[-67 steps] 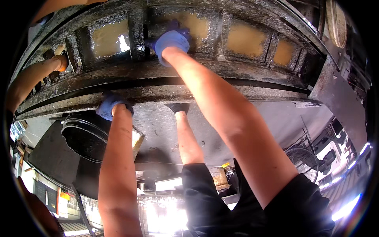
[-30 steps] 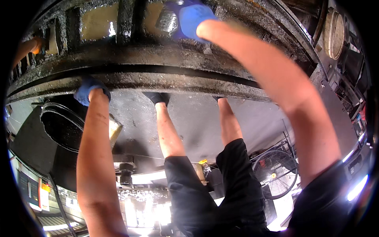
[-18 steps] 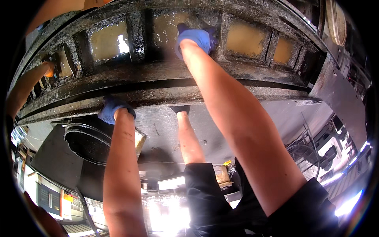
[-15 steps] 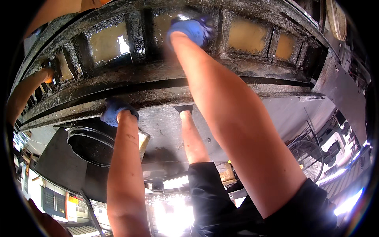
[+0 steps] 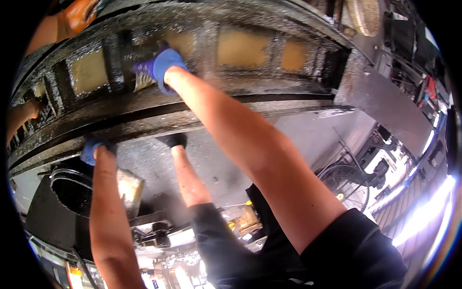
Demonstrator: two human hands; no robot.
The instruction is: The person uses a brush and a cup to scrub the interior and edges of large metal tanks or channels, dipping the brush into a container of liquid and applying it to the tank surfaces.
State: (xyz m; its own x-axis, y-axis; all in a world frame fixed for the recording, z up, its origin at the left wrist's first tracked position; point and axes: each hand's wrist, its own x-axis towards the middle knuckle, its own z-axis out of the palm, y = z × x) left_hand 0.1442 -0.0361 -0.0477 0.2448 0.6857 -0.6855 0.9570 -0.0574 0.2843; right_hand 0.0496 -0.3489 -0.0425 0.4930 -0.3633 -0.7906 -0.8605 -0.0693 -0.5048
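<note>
A long, dark frame (image 5: 144,108) with wet, grimy crossbars and yellowish-brown panels (image 5: 243,47) between them stretches before me. My right hand (image 5: 166,67), in a blue and purple glove, reaches into it beside a crossbar. Its fingers are closed on what looks like a brush (image 5: 143,81), whose pale bristles point down against the frame; the handle is hidden by the glove. Further left, my left hand (image 5: 97,148), also gloved in blue, is curled at the frame's near rail (image 5: 139,127). Its fingertips are partly hidden there.
A co-worker's orange-gloved hand (image 5: 79,15) is at the top left, and another hand (image 5: 32,110) touches the frame's left end. Below the rail stand a black bucket (image 5: 72,190) and a pale block-shaped container (image 5: 130,190). A round fan (image 5: 341,185) stands at right.
My right hand has moved left along the frame with the brush, now less blurred. My view has shifted toward the right. More of the orange-gloved hand shows at the top left.
</note>
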